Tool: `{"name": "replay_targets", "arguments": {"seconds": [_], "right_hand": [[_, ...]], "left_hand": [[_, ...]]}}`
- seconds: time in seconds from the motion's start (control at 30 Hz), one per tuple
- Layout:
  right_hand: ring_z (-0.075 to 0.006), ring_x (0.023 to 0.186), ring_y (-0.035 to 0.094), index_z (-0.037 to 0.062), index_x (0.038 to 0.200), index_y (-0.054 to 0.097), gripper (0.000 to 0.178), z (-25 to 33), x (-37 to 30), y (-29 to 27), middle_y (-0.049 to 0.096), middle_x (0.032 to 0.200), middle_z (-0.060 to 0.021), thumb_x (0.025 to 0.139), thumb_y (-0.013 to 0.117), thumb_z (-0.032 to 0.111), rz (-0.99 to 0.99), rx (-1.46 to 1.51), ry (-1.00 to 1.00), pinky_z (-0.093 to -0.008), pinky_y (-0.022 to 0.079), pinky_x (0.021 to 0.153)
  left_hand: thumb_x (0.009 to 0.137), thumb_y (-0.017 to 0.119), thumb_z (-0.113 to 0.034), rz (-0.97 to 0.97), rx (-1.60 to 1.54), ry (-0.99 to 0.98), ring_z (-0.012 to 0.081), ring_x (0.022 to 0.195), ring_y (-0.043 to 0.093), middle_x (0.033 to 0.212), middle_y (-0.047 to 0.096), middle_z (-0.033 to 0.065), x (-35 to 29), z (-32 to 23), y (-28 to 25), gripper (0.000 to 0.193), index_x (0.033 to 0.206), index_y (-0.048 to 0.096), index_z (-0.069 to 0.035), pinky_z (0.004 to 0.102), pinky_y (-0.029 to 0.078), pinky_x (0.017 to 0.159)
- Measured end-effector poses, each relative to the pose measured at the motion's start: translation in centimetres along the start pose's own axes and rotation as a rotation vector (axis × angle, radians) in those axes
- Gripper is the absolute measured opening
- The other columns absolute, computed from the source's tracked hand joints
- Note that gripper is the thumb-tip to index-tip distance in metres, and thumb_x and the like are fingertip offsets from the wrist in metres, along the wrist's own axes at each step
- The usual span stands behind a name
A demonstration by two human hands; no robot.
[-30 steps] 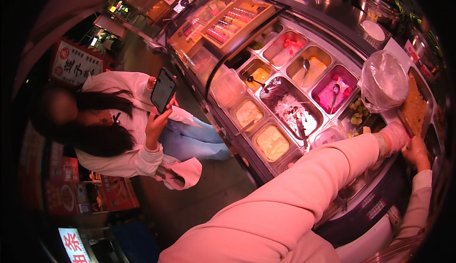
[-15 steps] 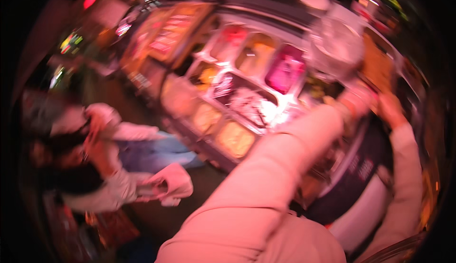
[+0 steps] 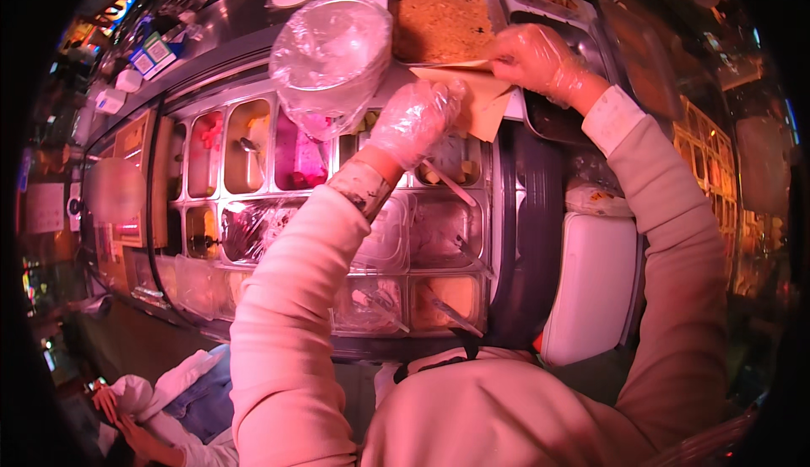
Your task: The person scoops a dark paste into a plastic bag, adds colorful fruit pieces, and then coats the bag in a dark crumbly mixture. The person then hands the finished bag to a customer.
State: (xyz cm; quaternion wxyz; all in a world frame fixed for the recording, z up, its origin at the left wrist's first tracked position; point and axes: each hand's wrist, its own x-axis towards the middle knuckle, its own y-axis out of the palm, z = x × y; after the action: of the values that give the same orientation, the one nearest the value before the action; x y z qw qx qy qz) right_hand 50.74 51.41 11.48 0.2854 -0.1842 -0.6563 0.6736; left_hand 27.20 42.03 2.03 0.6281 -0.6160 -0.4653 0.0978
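Note:
Both my hands wear clear plastic gloves and hold a piece of tan paper (image 3: 485, 111) between them, above the far right of the food counter. My left hand (image 3: 418, 119) is closed on the paper's left side. At its upper right edge, my right hand (image 3: 536, 60) pinches it with bent fingers. Whether the paper is a bag or a folded sheet, I cannot tell. Just beyond it lies a metal tray (image 3: 392, 13) of crumbly orange-brown food (image 3: 443, 21). A round tub (image 3: 333, 41) covered in clear plastic stands to the left of my left hand.
Metal pans with toppings, including a purple one (image 3: 297, 151), fill the counter below my arms; several hold utensils. A dark tray (image 3: 548, 117) is under my right wrist. A white lidded box (image 3: 591, 286) stands at right. Another person (image 3: 181, 399) is at the lower left.
My view has turned, so the counter now lies straight ahead and the hands nearer the middle. The blur has gone, and the tan paper between my hands now shows clearly.

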Motion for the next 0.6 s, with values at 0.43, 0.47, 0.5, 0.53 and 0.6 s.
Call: {"name": "replay_targets", "arguments": {"seconds": [0.43, 0.47, 0.5, 0.53, 0.6], "right_hand": [[-0.0334, 0.065, 0.068, 0.0038, 0.081, 0.076, 0.017, 2.4, 1.8, -5.3, 0.07, 0.076, -0.0168, 0.077, 0.072, 0.019, -0.23, 0.197, -0.09, -0.0431, 0.054, 0.061], [-0.0339, 0.059, 0.068, 0.0042, 0.076, 0.075, 0.019, 2.9, 2.2, -6.1, 0.069, 0.071, -0.018, 0.078, 0.069, 0.022, -0.267, 0.145, -0.154, -0.0447, 0.053, 0.056], [-0.0366, 0.061, 0.068, 0.0033, 0.071, 0.073, 0.023, 3.7, 2.0, -7.2, 0.066, 0.068, -0.0197, 0.077, 0.071, 0.026, -0.194, 0.074, -0.064, -0.0446, 0.054, 0.059], [-0.0364, 0.061, 0.068, 0.0035, 0.071, 0.073, 0.023, 4.4, 1.8, -8.2, 0.067, 0.068, -0.0196, 0.077, 0.071, 0.026, -0.162, 0.051, -0.04, -0.0452, 0.054, 0.059], [-0.0362, 0.061, 0.068, 0.0041, 0.072, 0.074, 0.023, 5.5, 1.5, -10.0, 0.067, 0.068, -0.0195, 0.077, 0.072, 0.026, -0.103, 0.004, 0.017, -0.0463, 0.053, 0.059]], "left_hand": [[0.092, 0.066, -0.023, 0.121, 0.136, 0.066, 0.0277, 0.085, 0.068, 0.092, 0.067, 0.0118, 0.9, -0.7, 0.8, 0.024, 0.109, 0.065, -0.005, 0.0459, 0.055, 0.066], [0.091, 0.07, -0.025, 0.023, 0.077, 0.133, 0.0273, 0.081, 0.066, 0.089, 0.065, 0.0101, 1.0, -1.2, -0.3, 0.027, 0.109, 0.065, -0.006, 0.0447, 0.053, 0.066], [0.089, 0.074, -0.028, -0.075, 0.017, 0.2, 0.0269, 0.078, 0.063, 0.086, 0.062, 0.0084, 0.6, -2.1, -1.6, 0.03, 0.108, 0.065, -0.007, 0.0436, 0.052, 0.066], [0.088, 0.077, -0.031, -0.173, -0.044, 0.276, 0.0265, 0.074, 0.06, 0.083, 0.059, 0.0068, 0.4, -3.2, -3.3, 0.033, 0.108, 0.064, -0.009, 0.0424, 0.051, 0.066], [0.085, 0.083, -0.04, -0.201, 0.076, 0.32, 0.0237, 0.08, 0.059, 0.091, 0.06, 0.0053, -0.2, -4.6, -7.9, 0.066, 0.137, 0.06, -0.008, 0.0397, 0.048, 0.072]]}}
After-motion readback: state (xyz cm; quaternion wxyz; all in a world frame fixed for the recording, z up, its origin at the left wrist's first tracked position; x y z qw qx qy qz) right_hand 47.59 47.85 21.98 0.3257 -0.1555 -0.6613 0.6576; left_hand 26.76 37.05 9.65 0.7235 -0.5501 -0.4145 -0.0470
